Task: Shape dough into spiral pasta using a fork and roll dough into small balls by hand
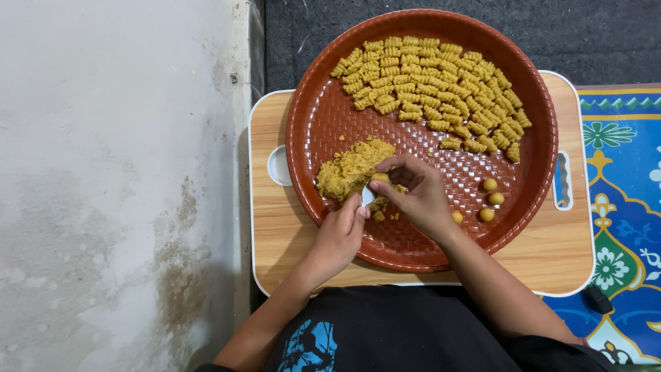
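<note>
A round brown tray (323,117) rests on a small wooden lap table (551,255). Several ridged yellow dough pieces (434,89) lie in rows across the tray's far half. A lump of yellow dough (350,169) sits at the tray's near left. My left hand (339,238) grips a small white tool (367,197) beside the lump. My right hand (416,193) pinches a small bit of dough (379,178) against that tool. Several small dough balls (490,198) lie to the right of my right hand.
A stained white wall (117,186) runs along the left. A blue patterned mat (623,207) lies to the right, dark carpet (599,34) beyond the table. The table has a round recess (277,165) at its left and a slot (562,180) at its right.
</note>
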